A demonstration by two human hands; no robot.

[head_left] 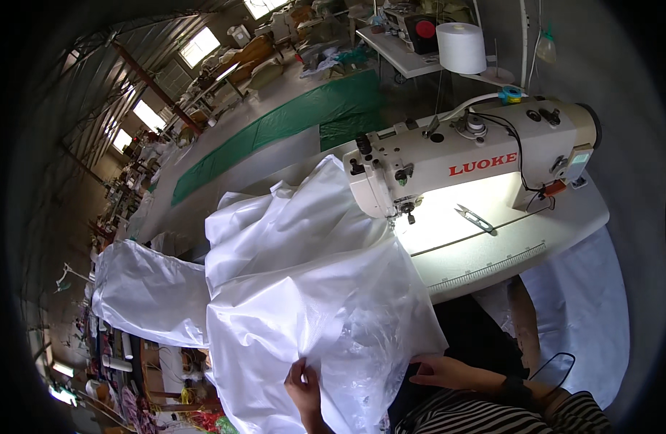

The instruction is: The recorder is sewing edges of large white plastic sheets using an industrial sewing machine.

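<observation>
Workshop: long and dim under a ribbed roof, with bright windows [200,47] on the far side, a brown post [155,87] and crowded heaps beyond.
Green sheet [275,137]: spread flat behind the cloth, a grey strip beside it.
Counter [564,217]: pale, rounded at its right end, brightly lit under the machine's arm, with a ruler strip [485,266] along its near edge.
Machine [485,155]: a white sewing machine with red lettering, standing on the counter; a black cable hangs down its front and a blue part [510,95] sits on top.
Thread cone [461,48]: white and large, above and behind the machine.
Snips [476,218]: lying on the counter under the arm, to the right of the needle area.
Cloth [260,311]: white, glossy and deeply folded, running from beside the needle area down to the person's lap; its right part looks crinkled and see-through, and a flap reaches out to the left.
Left hand [302,387]: on the near part of the cloth, fingers drawn together and pinching a fold.
Right hand [443,371]: at the lower right edge of the cloth, fingers bent; whether they grip it, I cannot tell.
Sleeve [477,416]: striped black and white, near the right forearm.
</observation>
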